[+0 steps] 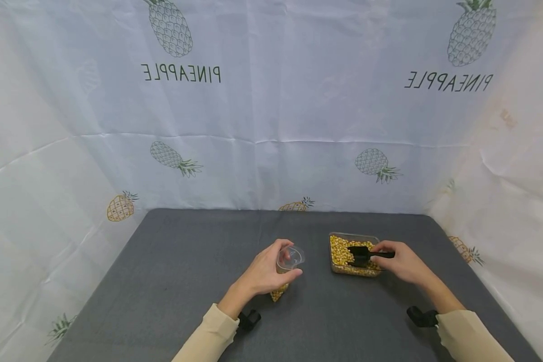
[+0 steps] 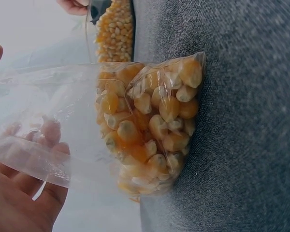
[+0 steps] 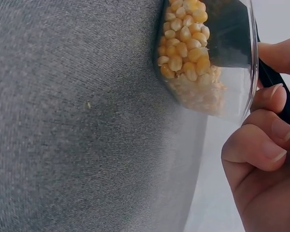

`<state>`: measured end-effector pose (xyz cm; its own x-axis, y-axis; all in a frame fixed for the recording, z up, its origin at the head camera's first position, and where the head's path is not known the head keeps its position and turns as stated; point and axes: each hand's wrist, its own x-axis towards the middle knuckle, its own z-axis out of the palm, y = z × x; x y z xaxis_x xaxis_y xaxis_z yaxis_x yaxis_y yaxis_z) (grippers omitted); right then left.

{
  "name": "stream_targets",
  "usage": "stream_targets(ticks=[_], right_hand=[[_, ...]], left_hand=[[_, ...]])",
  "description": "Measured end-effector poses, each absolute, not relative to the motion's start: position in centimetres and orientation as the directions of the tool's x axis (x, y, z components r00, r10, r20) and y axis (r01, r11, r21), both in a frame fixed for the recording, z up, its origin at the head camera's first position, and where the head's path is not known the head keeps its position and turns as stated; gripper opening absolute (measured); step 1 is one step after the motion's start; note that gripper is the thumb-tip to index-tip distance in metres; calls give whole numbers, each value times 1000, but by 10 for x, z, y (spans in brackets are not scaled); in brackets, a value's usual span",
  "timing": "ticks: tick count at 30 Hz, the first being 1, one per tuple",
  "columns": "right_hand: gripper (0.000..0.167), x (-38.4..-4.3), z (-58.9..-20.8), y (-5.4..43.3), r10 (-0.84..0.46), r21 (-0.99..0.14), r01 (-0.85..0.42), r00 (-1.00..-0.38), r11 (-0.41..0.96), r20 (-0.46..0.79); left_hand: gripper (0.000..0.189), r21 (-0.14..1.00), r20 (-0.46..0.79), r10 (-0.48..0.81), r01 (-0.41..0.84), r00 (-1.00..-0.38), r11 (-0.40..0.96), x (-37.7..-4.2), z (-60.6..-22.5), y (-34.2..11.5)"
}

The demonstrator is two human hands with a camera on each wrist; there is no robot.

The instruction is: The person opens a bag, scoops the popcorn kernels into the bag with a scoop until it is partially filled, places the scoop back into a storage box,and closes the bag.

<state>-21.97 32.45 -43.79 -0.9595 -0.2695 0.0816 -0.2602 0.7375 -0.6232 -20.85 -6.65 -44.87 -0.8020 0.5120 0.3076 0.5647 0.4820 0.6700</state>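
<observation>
My left hand (image 1: 263, 271) holds a clear plastic bag (image 2: 154, 118) by its upper part, fingers curled round the open mouth. Corn kernels fill the bottom of the bag, which stands on the table in the left wrist view. To the right, a clear rectangular container (image 1: 354, 235) holds more corn kernels (image 1: 339, 251). A black scoop (image 1: 359, 254) dips into these kernels, its handle gripped by my right hand (image 1: 403, 262). In the right wrist view, the scoop's blade shows dark through the container's wall (image 3: 234, 94), and its handle (image 3: 275, 87) passes between the fingers.
A dark grey cloth covers the table (image 1: 199, 261). White curtains with pineapple prints (image 1: 253, 100) hang behind it and along both sides. Each wrist wears a black camera mount, such as the left one (image 1: 250, 320). A small crumb (image 3: 88, 104) lies near the container.
</observation>
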Motion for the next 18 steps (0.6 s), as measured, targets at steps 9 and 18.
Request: stream_targets(ticks=[9, 18], right_hand=[[31, -221, -444, 322, -287, -641, -266, -955, 720, 74], [34, -222, -447, 323, -288, -672, -255, -955, 695, 65]], left_hand=[[65, 668, 315, 513, 570, -799, 478, -207, -449, -66], [61, 666, 322, 503, 569, -802, 482, -207, -448, -66]])
